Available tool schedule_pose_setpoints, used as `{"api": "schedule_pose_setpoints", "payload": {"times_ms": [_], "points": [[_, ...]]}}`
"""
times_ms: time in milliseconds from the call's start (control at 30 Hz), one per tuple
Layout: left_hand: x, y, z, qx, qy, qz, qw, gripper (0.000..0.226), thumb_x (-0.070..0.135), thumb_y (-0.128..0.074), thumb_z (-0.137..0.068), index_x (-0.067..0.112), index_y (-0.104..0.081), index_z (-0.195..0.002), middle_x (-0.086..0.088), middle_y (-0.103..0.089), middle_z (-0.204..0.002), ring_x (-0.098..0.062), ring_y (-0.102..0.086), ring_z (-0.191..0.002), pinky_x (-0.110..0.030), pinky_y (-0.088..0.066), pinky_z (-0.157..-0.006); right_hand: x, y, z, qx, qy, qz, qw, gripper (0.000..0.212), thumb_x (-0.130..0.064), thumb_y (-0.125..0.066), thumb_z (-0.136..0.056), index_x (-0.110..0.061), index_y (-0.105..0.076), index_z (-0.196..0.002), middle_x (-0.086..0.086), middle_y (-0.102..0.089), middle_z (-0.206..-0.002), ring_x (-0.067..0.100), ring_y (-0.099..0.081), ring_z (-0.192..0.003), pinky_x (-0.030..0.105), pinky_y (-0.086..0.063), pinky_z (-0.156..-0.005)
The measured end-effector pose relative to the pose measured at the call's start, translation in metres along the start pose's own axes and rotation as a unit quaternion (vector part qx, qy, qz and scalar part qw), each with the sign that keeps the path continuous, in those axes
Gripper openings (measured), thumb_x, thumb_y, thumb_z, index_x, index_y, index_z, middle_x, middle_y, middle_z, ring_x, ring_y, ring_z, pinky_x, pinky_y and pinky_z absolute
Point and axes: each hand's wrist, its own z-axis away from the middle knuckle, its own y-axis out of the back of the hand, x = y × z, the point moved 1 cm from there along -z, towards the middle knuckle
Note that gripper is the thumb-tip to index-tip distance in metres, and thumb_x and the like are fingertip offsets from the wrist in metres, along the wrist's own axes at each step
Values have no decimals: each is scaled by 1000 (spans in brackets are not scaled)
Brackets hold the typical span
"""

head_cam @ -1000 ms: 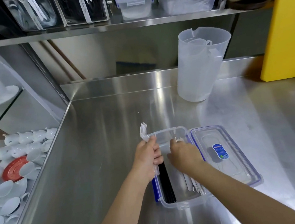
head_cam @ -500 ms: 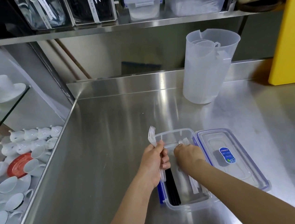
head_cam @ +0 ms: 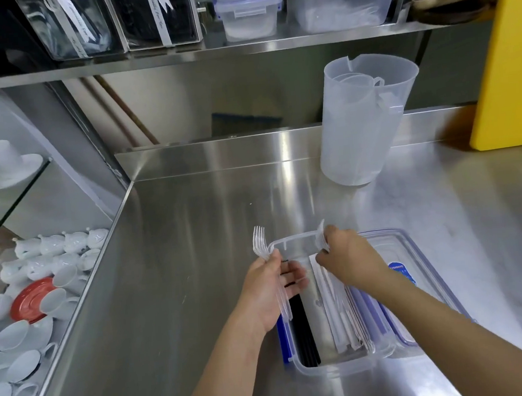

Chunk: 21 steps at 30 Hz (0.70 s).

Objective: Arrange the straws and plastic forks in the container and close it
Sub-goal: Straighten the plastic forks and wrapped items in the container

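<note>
A clear rectangular container [head_cam: 341, 369] lies on the steel counter in front of me. Black straws [head_cam: 303, 336] lie along its left side and white paper-wrapped straws [head_cam: 332, 305] along its right. My left hand [head_cam: 268, 292] grips a bunch of clear plastic forks [head_cam: 259, 240] at the container's left rim, tines pointing away. My right hand [head_cam: 350, 261] is over the far right corner, pinching a clear fork [head_cam: 322, 235] by its head end. The clear lid [head_cam: 431, 281] with blue clips and a blue label lies flat just right of the container.
A translucent plastic jug [head_cam: 363, 119] stands at the back of the counter, a yellow board [head_cam: 506, 62] leans at the far right. A shelf above holds lidded boxes [head_cam: 248, 12]. Left of the counter edge, white cups and a red saucer [head_cam: 29, 301] sit lower down.
My right hand has risen from inside the container to its far right corner, lifting a clear fork. My left hand keeps hold of its bunch of forks.
</note>
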Motion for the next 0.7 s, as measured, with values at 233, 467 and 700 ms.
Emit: {"api": "schedule_pose_setpoints", "payload": {"times_ms": [233,467,700], "points": [[0,-15,5,-90,22,-28,995,33,22,-36,-102,-1,-55,-113,-14,-69,-87,-22,-70,-61,-37,-59,-55,-17,4,18,0,77,-147,986,14,-17,-56,-85,-5,-58,-90,5,-62,-73,28,-60,-75,37,-49,-68],[-4,-10,10,-66,35,-41,996,28,28,-39,-100,10,-53,-83,-4,-47,-59,-10,-41,-38,-17,-31,-36,-10,-18,20,12,132,-144,981,25,-20,-50,-92,-14,-53,-68,2,-53,-73,14,-47,-68,28,-38,-67],[0,-4,24,-153,96,-14,984,30,37,-42,-97,9,-51,-87,4,-40,-52,-3,-30,-35,-13,-25,-31,12,-13,12,-12,21,-447,894,38,-9,-67,-83,-18,-56,-118,-5,-55,-91,11,-51,-74,18,-42,-66]]}}
